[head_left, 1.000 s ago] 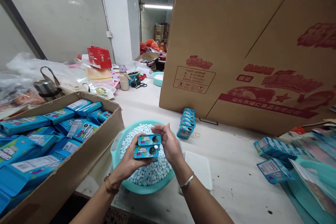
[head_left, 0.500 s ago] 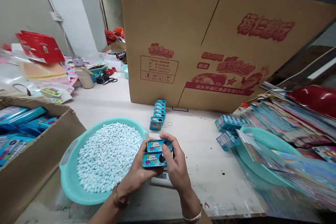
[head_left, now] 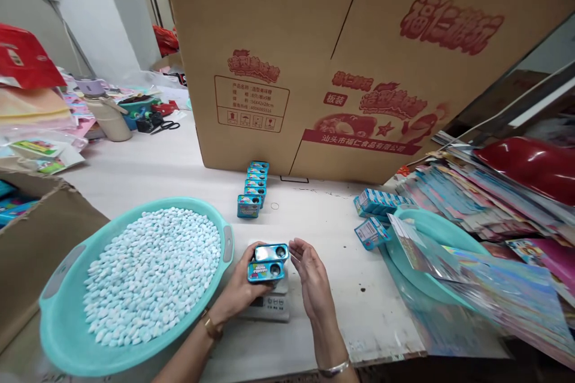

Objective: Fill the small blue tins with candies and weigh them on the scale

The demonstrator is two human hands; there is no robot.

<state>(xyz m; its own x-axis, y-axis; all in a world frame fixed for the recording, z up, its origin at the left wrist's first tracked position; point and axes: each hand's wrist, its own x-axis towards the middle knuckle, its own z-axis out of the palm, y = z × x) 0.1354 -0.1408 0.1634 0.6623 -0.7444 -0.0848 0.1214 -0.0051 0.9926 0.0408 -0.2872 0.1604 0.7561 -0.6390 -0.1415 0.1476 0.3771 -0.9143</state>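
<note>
My left hand [head_left: 238, 293] is closed on two small blue candy tins [head_left: 268, 262], stacked one on the other just above a small white scale [head_left: 269, 305]. My right hand [head_left: 311, 278] hovers beside the tins on their right, fingers apart and holding nothing. To the left stands a teal basin [head_left: 63, 335] filled with pale blue candies [head_left: 153, 269]. A row of several matching blue tins [head_left: 252, 188] stands behind, near a big cardboard box [head_left: 359, 60].
A brown carton [head_left: 40, 239] sits at the left edge. On the right lie a second teal basin [head_left: 431, 233], loose blue boxes [head_left: 375, 215] and stacks of printed packaging sheets [head_left: 485, 203]. A bottle [head_left: 105, 114], scissors and clutter occupy the far left of the table.
The view has swung right. My hands carried the two tins from over the basin to above the scale, and my right hand has let go of them.
</note>
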